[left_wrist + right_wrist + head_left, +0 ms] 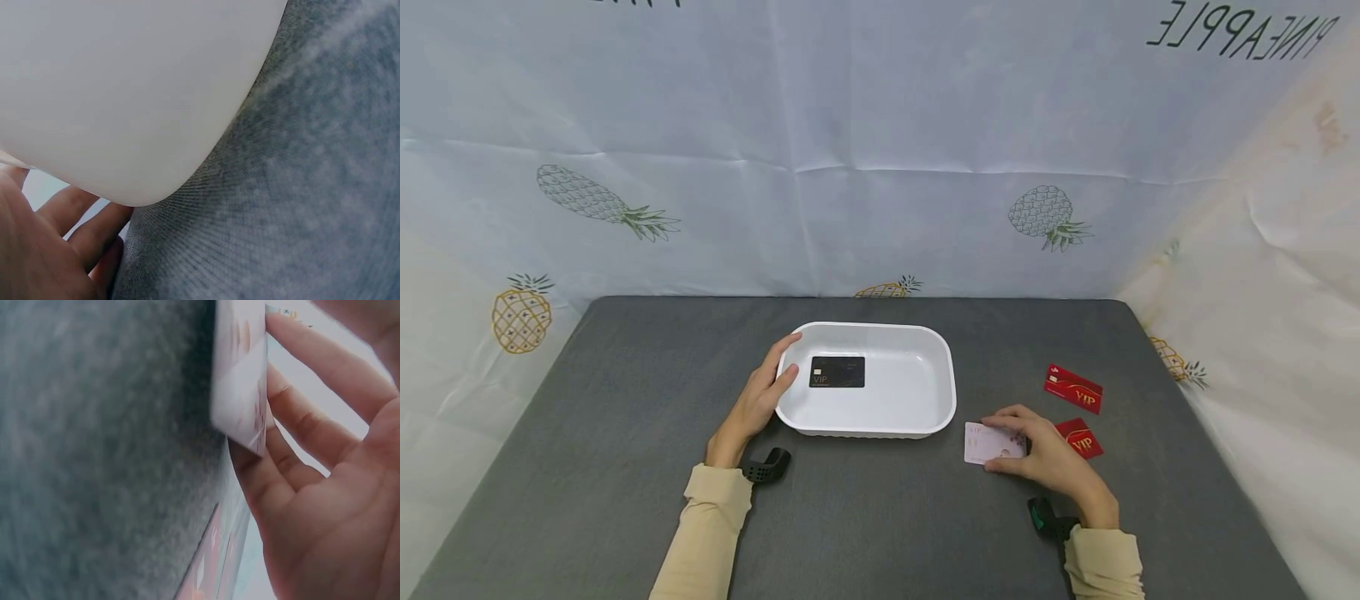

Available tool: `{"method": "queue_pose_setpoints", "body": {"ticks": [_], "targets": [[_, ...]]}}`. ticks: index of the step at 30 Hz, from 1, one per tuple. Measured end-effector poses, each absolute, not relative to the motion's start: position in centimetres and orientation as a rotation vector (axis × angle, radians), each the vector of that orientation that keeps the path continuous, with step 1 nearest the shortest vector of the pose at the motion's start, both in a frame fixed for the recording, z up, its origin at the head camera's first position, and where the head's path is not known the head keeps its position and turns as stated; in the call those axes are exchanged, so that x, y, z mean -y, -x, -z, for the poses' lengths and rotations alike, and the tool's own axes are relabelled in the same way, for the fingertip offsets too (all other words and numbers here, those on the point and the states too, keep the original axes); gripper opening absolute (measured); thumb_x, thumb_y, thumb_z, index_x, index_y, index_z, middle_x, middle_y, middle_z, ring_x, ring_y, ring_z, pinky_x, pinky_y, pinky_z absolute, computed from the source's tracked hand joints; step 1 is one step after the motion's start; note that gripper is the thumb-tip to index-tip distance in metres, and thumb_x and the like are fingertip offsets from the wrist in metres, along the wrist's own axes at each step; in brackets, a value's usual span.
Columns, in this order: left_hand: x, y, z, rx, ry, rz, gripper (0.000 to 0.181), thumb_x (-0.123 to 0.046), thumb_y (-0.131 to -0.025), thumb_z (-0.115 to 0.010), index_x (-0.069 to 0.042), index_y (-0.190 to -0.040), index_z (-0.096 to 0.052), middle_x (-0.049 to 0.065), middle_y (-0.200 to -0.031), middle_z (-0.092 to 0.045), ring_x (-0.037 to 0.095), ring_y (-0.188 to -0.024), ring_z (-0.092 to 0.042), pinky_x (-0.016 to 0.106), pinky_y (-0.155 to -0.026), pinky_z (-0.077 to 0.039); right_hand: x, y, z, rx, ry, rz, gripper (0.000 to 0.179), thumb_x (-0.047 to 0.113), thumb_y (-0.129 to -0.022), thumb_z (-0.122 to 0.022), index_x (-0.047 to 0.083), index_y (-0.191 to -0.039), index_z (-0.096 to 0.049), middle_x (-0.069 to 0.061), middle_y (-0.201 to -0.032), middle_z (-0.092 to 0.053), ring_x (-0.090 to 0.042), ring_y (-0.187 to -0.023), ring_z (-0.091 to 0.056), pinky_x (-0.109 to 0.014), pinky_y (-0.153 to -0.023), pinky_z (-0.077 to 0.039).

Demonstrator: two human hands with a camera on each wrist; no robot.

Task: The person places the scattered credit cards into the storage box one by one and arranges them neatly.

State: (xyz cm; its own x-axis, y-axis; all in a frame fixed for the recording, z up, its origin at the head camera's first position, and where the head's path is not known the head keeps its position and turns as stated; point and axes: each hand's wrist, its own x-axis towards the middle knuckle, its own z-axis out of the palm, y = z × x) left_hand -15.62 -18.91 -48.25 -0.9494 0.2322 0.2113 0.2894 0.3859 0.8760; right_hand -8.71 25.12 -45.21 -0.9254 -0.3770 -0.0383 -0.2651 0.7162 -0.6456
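The pink card (991,445) is near right of the tray (902,392), just beside it, above the table (865,517); I cannot tell whether any edge touches down. The right hand (1052,452) pinches it, thumb on the near edge, fingers on the far one. Too hard a squeeze could bow the card and make it spring loose; a slack one could let it slip. If carried low, its leading end could catch the tray's wall.

The right forearm comes in from the near right, palm turned leftward. The hand partly hides the near red card (1084,439) and could nudge it in passing; the far red card (1073,389) lies apart.

The left hand (757,402) reaches from the near left and is clamped on the tray's left end, thumb over the rim. Pressing unevenly there could tip the tray and slide the black card (837,372) inside.
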Motion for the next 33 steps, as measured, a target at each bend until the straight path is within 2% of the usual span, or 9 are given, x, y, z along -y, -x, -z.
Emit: {"method": "queue_pose_setpoints", "body": {"ticks": [4,7,17,33], "targets": [[18.92,15.64,48.26,2.563,0.489,1.641,0.055,-0.024,-0.106,-0.044,-0.012,-0.159,-0.033,0.023,-0.162,-0.036,0.045,-0.142,-0.044,0.066,-0.112,-0.034,-25.14,8.67,44.77,-2.728,0.538,0.997,0.062,0.030,-0.078,-0.090,0.008,-0.131,-0.069,-0.007,-0.124,-0.062,-0.022,-0.110,-0.056,-0.024,-0.086,-0.051],[18.93,15.68,48.23,2.563,0.489,1.641,0.055,-0.024,-0.106,-0.044,-0.012,-0.159,-0.033,0.023,-0.162,-0.036,0.045,-0.142,-0.043,0.065,-0.112,-0.034,-25.14,8.66,44.54,-2.729,0.554,0.968,0.061,0.030,-0.079,-0.089,0.006,-0.132,-0.068,-0.008,-0.124,-0.061,-0.024,-0.110,-0.056,-0.024,-0.085,-0.051],[18.93,15.66,48.17,2.573,0.482,1.647,0.055,-0.024,-0.106,-0.044,-0.013,-0.159,-0.033,0.023,-0.162,-0.036,0.044,-0.143,-0.043,0.064,-0.112,-0.033,-25.15,8.79,44.64,-2.753,0.557,0.937,0.059,0.029,-0.080,-0.089,0.004,-0.130,-0.070,-0.001,-0.112,-0.060,-0.012,-0.098,-0.052,-0.021,-0.077,-0.046],[19.00,15.74,48.39,2.582,0.463,1.642,0.055,-0.025,-0.106,-0.044,-0.014,-0.159,-0.034,0.022,-0.160,-0.040,0.042,-0.139,-0.047,0.063,-0.109,-0.037,-25.38,8.91,45.14,-2.840,0.565,0.943,0.054,0.024,-0.078,-0.090,0.006,-0.126,-0.073,-0.002,-0.113,-0.069,-0.008,-0.096,-0.057,-0.023,-0.079,-0.052]]}}
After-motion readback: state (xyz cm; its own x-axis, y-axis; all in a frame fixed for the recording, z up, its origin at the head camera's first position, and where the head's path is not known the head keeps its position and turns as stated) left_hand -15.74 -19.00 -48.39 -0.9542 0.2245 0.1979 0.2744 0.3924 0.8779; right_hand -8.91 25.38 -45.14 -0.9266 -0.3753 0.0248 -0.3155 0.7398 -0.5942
